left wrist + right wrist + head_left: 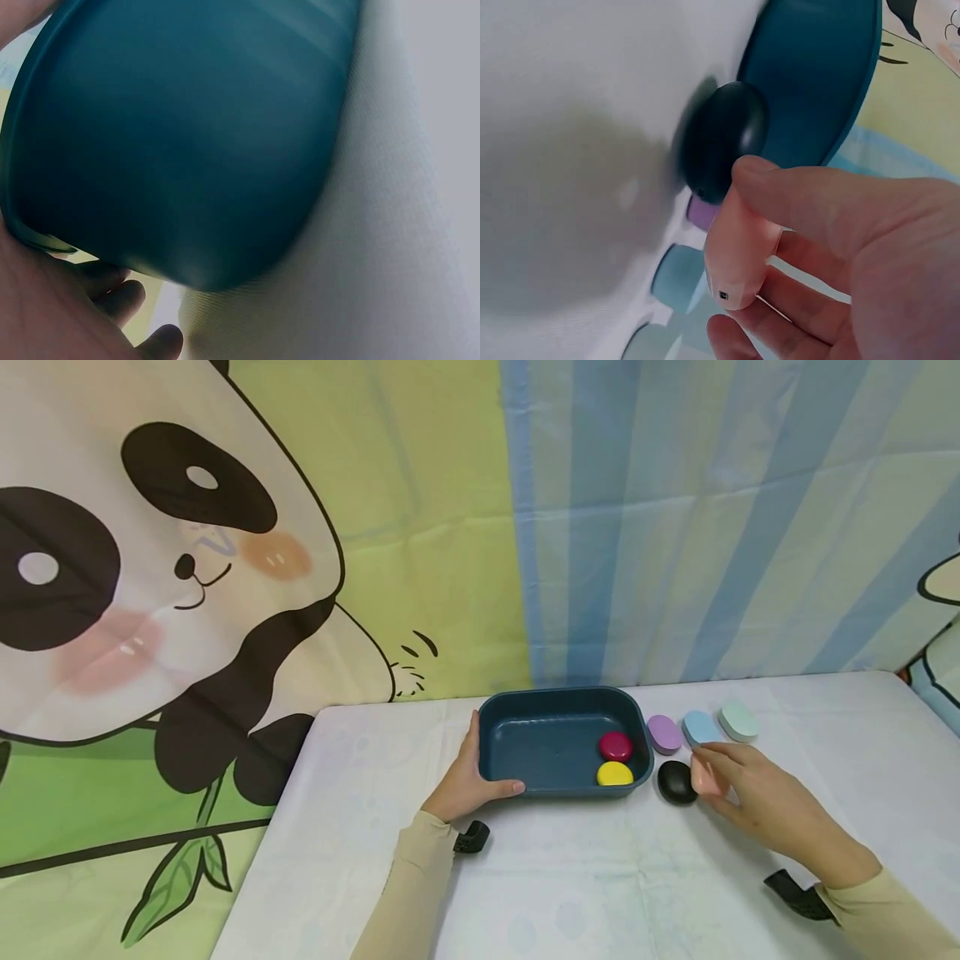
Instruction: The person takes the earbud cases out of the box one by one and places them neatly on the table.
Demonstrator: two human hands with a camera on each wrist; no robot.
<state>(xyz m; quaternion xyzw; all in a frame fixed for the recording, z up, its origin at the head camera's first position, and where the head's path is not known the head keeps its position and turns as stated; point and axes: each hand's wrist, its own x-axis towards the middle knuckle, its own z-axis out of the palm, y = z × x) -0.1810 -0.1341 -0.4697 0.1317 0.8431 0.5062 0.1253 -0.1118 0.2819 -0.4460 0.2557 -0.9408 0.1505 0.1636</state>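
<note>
A dark blue rectangular tub (536, 743) stands on the white table. My left hand (468, 777) grips its left end, thumb along the front wall and fingers along the side; the tub wall (187, 150) fills much of the left wrist view. My right hand (765, 802) pinches a pink rounded object (741, 251) between thumb and fingers; a small dark square mark shows near its end. Beside it lies a smooth black oval object (677, 782). In the tub's right end are a red rounded object (615, 746) and a yellow one (615, 773).
Behind the right hand lie a purple rounded piece (664, 735), a light blue piece (700, 727) and a mint green piece (738, 722), right of the tub. A printed panda cloth (420, 527) hangs behind the table. Black wrist mounts show below both hands.
</note>
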